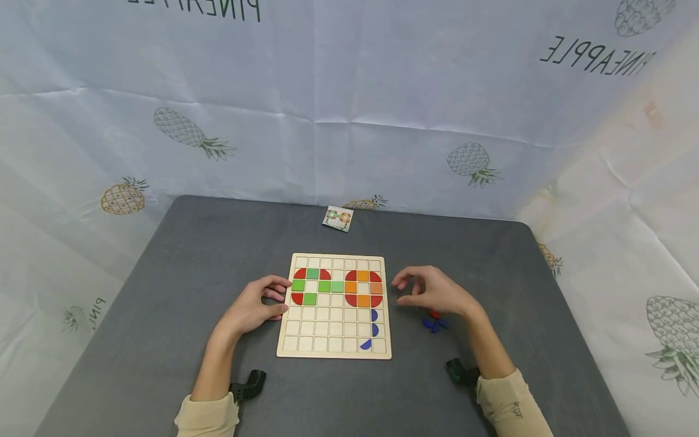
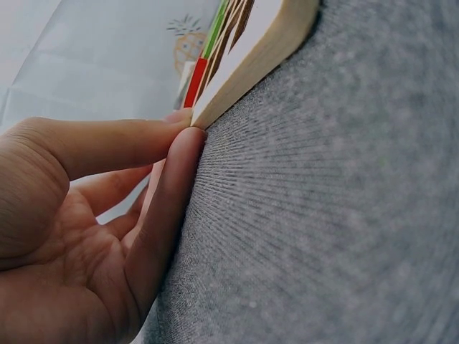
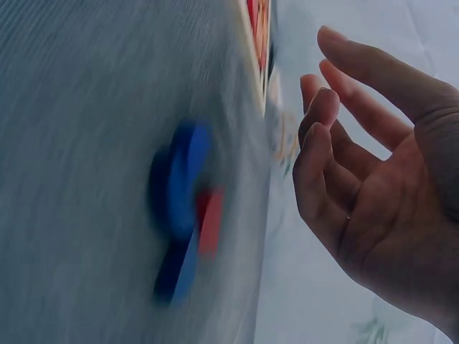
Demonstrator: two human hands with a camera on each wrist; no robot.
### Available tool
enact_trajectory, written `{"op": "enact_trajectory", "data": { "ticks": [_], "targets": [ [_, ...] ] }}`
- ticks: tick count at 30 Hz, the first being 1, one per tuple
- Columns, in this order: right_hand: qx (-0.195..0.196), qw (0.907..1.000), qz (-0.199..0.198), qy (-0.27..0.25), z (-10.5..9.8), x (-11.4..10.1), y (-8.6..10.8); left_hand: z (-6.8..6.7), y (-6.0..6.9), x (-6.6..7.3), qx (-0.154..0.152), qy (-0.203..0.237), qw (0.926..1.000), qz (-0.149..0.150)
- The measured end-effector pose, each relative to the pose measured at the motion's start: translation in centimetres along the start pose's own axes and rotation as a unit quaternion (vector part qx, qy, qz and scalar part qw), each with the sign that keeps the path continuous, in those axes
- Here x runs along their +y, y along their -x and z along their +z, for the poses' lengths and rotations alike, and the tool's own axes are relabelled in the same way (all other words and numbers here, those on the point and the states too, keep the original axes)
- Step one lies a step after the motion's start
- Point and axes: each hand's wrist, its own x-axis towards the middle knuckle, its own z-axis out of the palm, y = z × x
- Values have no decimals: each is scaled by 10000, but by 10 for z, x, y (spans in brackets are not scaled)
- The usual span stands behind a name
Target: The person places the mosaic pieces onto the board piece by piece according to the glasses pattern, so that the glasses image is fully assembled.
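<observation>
A square wooden grid board (image 1: 330,331) lies flat on the table, with red, green and orange pieces in its upper rows. Several blue half-round pieces (image 1: 374,329) sit down its right side, the lowest one tilted. At the board's left edge, my left hand (image 1: 252,306) touches the wood with thumb and fingertips. My right hand (image 1: 434,290) hovers just beyond the right edge, fingers loosely bent, nothing visible between them. Below it on the table is a small group of loose blue pieces (image 3: 176,193) with a red piece (image 3: 210,218), blurred in the right wrist view.
Behind the board lies a small pattern card (image 1: 337,218) showing a coloured grid design. The dark grey table (image 1: 229,243) backs onto a hanging pineapple-print cloth (image 1: 327,73). Each wrist wears a black device, such as the one (image 1: 249,385) on the left.
</observation>
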Motion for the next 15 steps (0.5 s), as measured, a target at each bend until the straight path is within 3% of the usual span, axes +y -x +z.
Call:
{"op": "enact_trajectory", "data": {
  "ticks": [6,15],
  "targets": [
    [-49,9999,149,2,-14,26,20,0,0,0,-8,59,10000,-5],
    [-335,9983,436,168,-22,46,39,0,0,0,2,59,10000,1]
  ]
}}
